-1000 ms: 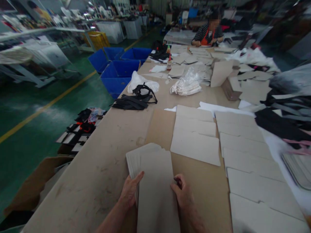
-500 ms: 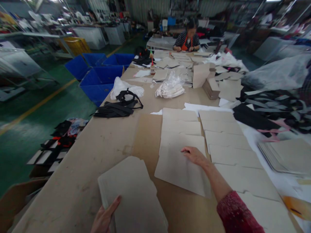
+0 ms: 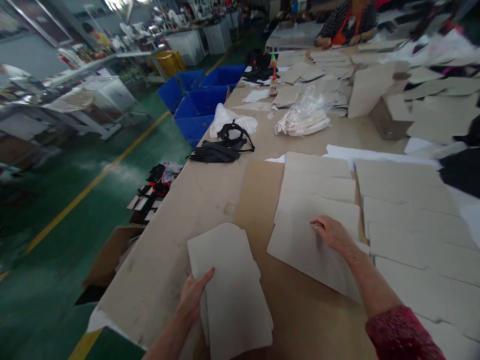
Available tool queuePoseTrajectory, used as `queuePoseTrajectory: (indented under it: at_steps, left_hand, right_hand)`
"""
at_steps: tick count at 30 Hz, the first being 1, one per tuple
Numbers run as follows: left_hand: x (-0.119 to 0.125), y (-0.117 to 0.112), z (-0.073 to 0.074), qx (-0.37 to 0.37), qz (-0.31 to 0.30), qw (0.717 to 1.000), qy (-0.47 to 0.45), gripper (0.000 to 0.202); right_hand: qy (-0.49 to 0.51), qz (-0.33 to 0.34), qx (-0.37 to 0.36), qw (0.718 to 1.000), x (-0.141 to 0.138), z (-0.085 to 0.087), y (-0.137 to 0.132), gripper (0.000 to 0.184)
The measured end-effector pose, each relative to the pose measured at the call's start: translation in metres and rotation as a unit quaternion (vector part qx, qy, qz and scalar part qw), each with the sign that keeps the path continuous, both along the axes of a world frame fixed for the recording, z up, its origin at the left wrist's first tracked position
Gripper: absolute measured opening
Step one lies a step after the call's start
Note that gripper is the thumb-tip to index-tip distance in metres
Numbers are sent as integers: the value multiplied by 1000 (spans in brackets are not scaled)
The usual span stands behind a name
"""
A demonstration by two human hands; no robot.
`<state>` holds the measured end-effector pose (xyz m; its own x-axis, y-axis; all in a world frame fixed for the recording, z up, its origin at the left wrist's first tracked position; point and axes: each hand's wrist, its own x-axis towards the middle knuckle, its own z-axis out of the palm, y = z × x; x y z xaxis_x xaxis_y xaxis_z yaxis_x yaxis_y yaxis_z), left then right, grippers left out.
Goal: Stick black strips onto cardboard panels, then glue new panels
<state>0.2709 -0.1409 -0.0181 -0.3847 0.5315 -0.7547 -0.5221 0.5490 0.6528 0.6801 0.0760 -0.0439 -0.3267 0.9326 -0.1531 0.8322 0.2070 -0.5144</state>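
Note:
My left hand (image 3: 192,299) rests on the near left edge of a stack of grey card sheets (image 3: 232,285), thumb lying across the top sheet, fingers curled round the stack's edge. My right hand (image 3: 333,234) lies flat, fingers together, on a single grey card sheet (image 3: 307,245) that overlaps a column of laid-out sheets (image 3: 318,185). A second column of similar sheets (image 3: 408,215) runs along the right. All lie on a long brown table (image 3: 180,235).
Black straps (image 3: 221,149) and a white cloth (image 3: 228,120) lie mid-table, with a clear plastic bag (image 3: 303,120) behind. Blue bins (image 3: 198,97) stand on the green floor at left. A person in an orange apron (image 3: 347,25) sits at the far end.
My right hand left the stack, carried one sheet rightward and laid it on the left column. The left hand stayed on the stack. The view tilted.

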Motion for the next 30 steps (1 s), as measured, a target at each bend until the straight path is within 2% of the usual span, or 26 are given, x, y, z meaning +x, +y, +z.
queuePoseTrajectory:
  at_steps: [3, 5, 7, 9, 10, 12, 14, 16, 18, 21, 25, 28, 30]
  left_hand:
    - [0, -2, -3, 24, 5, 1000, -1, 49]
    - [-1, -4, -5, 35, 5, 999, -1, 50]
    - [-2, -6, -7, 44, 1, 999, 0, 52]
    - [-5, -8, -11, 53, -4, 999, 1, 54]
    - [-6, -9, -13, 59, -7, 998, 0, 55]
    - [-8, -11, -18, 71, -11, 997, -2, 57]
    - [-9, -13, -22, 84, -9, 996, -5, 58]
    - [-10, -13, -24, 97, -5, 995, -7, 59]
    - [-11, -14, -23, 110, -2, 994, -16, 61]
    - [-13, -14, -19, 119, -6, 992, -36, 62]
    - [-19, -12, -15, 106, -12, 993, -54, 55]
    - [-21, -10, -16, 99, -14, 993, -60, 46]
    - [-21, -8, -18, 97, -13, 993, -65, 43]
  right_hand:
    - [-21, -15, 37, 999, -8, 10, -6, 27]
    - [-19, -14, 80, 997, -27, 20, -24, 27]
    - [23, 12, 89, 996, -60, 27, -56, 26]
    - [93, 43, 21, 995, -101, 27, -98, 26]
    - [111, 36, -14, 993, -123, 24, -119, 26]
    - [113, 3, -40, 993, -160, 14, -158, 30]
    - [95, -40, -35, 994, -185, 7, -188, 35]
    - [77, -90, -15, 993, -198, 7, -207, 38]
    - [89, -145, 3, 985, -206, 12, -218, 36]
    - [127, -204, 5, 971, -218, 21, -231, 22]
    - [146, -246, -11, 958, -235, 21, -240, 8]
    - [159, -263, -13, 952, -224, 24, -230, 8]
    - [162, -267, -12, 950, -197, 33, -216, 12]
